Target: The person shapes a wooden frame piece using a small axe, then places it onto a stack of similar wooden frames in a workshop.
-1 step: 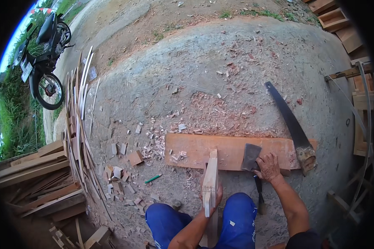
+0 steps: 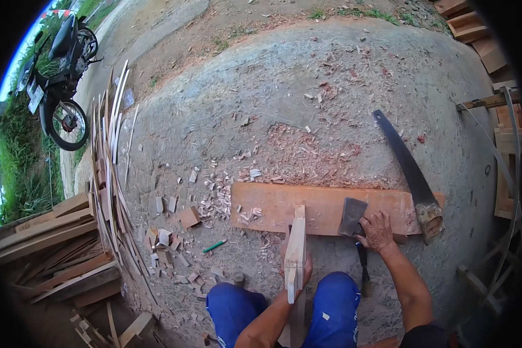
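My left hand (image 2: 307, 265) is closed round a pale length of squared timber (image 2: 296, 243), which stands with its far end over a flat reddish-brown board (image 2: 267, 200) on the ground. Beyond my right knee, my right hand (image 2: 378, 231) is closed at the side of a hatchet (image 2: 352, 216) with a broad dark grey blade. That blade lies flat over the board's near edge; the hatchet's handle is hidden by my hand. Just below it, a narrow dark tool (image 2: 363, 264), perhaps a chisel, rests on the ground. A handsaw (image 2: 409, 165) lies across the board's right end.
Wood chips (image 2: 217, 194) and offcuts (image 2: 163, 243) litter the concrete, with a green pencil (image 2: 214, 246) near them. Long thin strips (image 2: 119, 122) and stacked planks (image 2: 46, 232) lie left. A motorcycle (image 2: 64, 87) stands far left. Wooden frames (image 2: 504, 168) line the right side.
The view has shifted very slightly. Both hands, the timber and the hatchet keep nearly the same places.
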`<state>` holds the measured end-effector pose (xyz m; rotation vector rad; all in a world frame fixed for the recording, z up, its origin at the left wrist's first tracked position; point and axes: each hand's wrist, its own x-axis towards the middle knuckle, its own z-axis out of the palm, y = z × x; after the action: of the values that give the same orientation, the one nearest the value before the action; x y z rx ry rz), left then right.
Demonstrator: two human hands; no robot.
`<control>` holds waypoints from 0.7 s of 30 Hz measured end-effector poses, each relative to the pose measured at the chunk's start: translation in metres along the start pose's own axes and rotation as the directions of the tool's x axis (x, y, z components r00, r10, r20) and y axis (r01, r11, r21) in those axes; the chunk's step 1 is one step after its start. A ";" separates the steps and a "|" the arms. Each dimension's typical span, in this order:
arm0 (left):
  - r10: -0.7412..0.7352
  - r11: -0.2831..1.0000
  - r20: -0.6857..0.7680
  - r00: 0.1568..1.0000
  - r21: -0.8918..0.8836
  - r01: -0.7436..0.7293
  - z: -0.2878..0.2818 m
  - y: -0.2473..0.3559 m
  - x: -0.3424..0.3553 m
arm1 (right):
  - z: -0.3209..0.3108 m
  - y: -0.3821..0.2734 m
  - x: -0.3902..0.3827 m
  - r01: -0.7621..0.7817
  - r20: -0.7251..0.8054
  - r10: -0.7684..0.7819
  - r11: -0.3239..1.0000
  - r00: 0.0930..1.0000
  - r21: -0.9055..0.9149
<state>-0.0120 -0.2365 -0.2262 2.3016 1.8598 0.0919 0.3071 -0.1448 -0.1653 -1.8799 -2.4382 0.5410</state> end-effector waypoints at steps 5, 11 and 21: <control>0.276 0.933 0.242 0.930 0.166 -0.320 -0.019 -0.004 -0.001 | 0.011 0.004 -0.004 -0.031 0.021 0.031 0.999 0.999 -0.018; 0.159 0.987 0.238 0.958 -0.012 -0.161 -0.063 -0.006 0.023 | 0.020 0.005 -0.009 -0.058 0.021 0.059 0.997 0.998 -0.046; -0.369 0.781 0.432 0.823 -0.336 0.527 -0.097 0.024 0.062 | 0.023 -0.008 -0.015 -0.243 0.079 0.249 0.967 0.965 -0.075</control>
<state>0.0090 -0.1708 -0.1303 1.4121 1.9054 0.0355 0.2984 -0.1671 -0.1814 -2.2504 -2.3119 0.5707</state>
